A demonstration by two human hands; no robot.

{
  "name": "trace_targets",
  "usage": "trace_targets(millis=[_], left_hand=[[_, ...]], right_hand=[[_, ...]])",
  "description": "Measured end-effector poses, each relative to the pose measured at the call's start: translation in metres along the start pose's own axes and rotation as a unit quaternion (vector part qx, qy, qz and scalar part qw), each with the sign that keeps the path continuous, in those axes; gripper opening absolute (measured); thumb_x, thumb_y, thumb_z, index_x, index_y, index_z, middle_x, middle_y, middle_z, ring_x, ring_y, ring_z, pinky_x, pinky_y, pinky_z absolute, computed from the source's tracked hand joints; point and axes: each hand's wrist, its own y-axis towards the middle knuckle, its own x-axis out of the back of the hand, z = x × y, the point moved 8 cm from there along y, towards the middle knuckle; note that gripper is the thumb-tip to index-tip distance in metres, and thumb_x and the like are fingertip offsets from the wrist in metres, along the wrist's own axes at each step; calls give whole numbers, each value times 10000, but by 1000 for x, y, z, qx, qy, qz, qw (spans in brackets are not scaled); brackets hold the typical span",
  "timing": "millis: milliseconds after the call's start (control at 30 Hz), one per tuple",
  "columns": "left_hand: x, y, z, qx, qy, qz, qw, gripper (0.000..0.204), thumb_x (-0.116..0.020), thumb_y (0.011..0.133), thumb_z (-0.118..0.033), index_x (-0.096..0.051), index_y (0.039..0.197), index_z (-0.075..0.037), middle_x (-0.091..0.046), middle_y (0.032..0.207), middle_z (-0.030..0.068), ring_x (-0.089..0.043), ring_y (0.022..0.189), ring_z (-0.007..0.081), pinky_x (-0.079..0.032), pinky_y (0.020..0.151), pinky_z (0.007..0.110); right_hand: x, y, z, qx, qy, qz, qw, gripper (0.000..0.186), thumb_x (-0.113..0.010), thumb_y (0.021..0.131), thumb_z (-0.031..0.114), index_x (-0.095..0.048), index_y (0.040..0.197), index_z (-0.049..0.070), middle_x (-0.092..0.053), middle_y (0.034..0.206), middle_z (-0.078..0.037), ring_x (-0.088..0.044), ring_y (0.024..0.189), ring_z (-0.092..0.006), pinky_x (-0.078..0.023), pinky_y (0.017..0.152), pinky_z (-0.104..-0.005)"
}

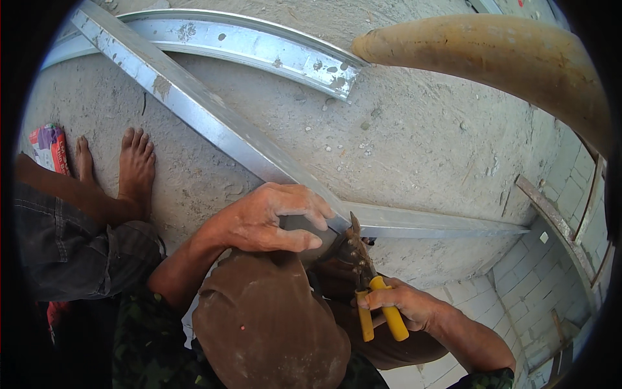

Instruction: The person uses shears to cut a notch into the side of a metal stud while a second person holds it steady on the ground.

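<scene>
In my right hand (408, 305) is a pair of tin snips (387, 306) with yellow handles, my fingers closed round them. The dark, worn jaws point up beside the bend where two silver metal channel lengths meet. One channel (214, 126) runs from the upper left down to my hands; the other stretch (440, 220) goes off to the right. My left hand (275, 217) lies at the near edge of the first channel, thumb and fingers spread apart. Whether the jaws touch metal I cannot tell. My brown-trousered knee (272, 318) is just below.
Another silver channel (259, 52) lies on the dusty concrete floor at the far side. A thick yellowish pipe (479, 55) crosses the upper right. At the left are another person's bare foot (136, 165) and a red packet (50, 148). Pale block walls (531, 279) are at the right.
</scene>
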Motion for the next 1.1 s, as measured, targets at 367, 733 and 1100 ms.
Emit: trace_targets(millis=[367, 733, 1100], left_hand=[[25, -59, -35, 164, 40, -161, 973, 304, -712, 860, -236, -694, 1043, 7, -702, 1002, 154, -660, 938, 255, -495, 858, 359], [-23, -90, -202, 122, 282, -241, 921, 477, -776, 788, -275, -627, 1090, 62, -669, 1020, 256, -663, 1011, 401, -516, 906, 487], [-198, -112, -204, 295, -167, -462, 819, 530, -676, 864, -96, -477, 1329, 64, -529, 1330, 231, -516, 1259, 303, -409, 1058, 430]], right_hand=[[-5, -2, 5, 28, 26, 49, 998, 599, -764, 760, 343, -486, 1154, -12, -519, 1043, -127, -539, 979, -219, -510, 830, -439], [-6, -3, 5, 72, 27, 56, 995, 623, -759, 759, 355, -491, 1156, -43, -558, 1095, -188, -595, 1013, -290, -528, 860, -537], [4, 2, 2, 98, -3, 53, 994, 583, -703, 782, 364, -509, 1170, -26, -548, 1151, -267, -571, 1084, -401, -443, 908, -677]])
